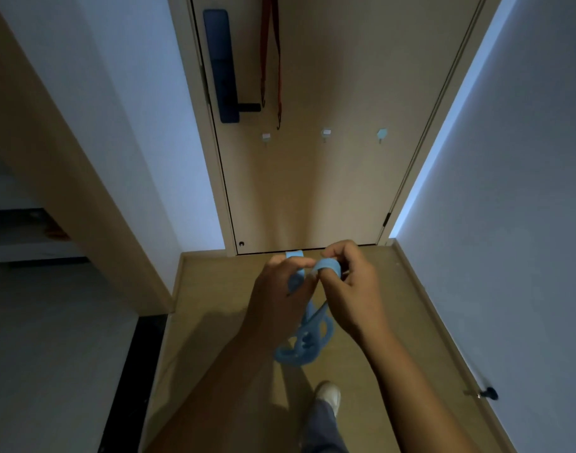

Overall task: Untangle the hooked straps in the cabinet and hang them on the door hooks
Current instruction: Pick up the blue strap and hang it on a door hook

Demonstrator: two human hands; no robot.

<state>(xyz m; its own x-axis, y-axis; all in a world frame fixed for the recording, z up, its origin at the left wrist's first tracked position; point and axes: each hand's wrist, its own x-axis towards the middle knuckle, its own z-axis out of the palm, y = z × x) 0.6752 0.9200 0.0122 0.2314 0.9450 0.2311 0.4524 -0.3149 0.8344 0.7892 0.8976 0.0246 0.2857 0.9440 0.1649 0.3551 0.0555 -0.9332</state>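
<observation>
Left hand [280,289] and right hand [352,289] each pinch the flat light-blue webbing strap [308,341] low before the tan wooden door [345,191], its tangled loops dangling. Risk: tugging apart may tighten the snarl. Three small stick-on door hooks [326,134] ahead; a red strap [270,60] hangs by the dark lock handle [223,67]. No obstacle seen between.

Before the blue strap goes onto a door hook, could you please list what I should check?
1. Grip: left hand and right hand both pinch the blue strap: ok.
2. Strap untangled: lower part hangs bunched in loops: not ok.
3. Free hooks: left hook, middle hook and right hook on the door are bare: ok.
4. Red strap hangs apart from those hooks: ok.
5. Blue strap's own end hooks: cannot tell, none visible.
</observation>
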